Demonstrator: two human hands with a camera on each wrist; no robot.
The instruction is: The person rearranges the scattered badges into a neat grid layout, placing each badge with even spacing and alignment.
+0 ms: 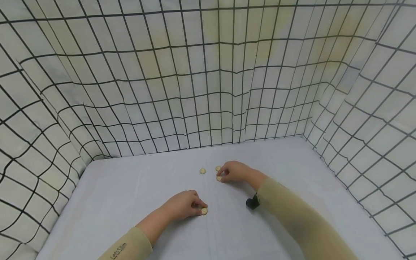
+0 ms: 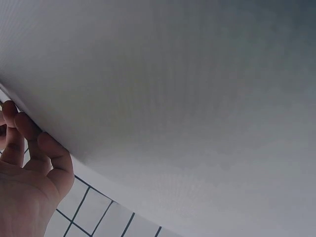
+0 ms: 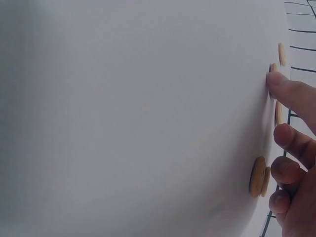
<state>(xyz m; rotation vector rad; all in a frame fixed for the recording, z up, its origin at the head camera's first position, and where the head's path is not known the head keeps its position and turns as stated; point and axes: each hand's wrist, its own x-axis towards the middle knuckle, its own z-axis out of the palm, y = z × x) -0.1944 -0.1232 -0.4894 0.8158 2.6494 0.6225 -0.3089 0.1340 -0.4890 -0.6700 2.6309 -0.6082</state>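
Note:
My left hand (image 1: 183,206) pinches a round, pale wooden button (image 1: 204,211) between thumb and fingers, low over the white cloth. In the left wrist view the left hand (image 2: 32,173) shows with bent fingers at the cloth's edge; its button is hidden there. Farther back, my right hand (image 1: 236,171) has thumb and forefinger at the rim of another button (image 1: 219,178), pinching it. A third button (image 1: 218,168) lies just behind those fingertips, and one more button (image 1: 203,170) lies to their left. Two buttons (image 3: 257,177) overlap near the lower fingers in the right wrist view.
White cloth (image 1: 130,187) covers the tabletop. Black-lined grid walls (image 1: 195,83) rise at the back and both sides. A small black device (image 1: 252,202) sits at the right sleeve's cuff.

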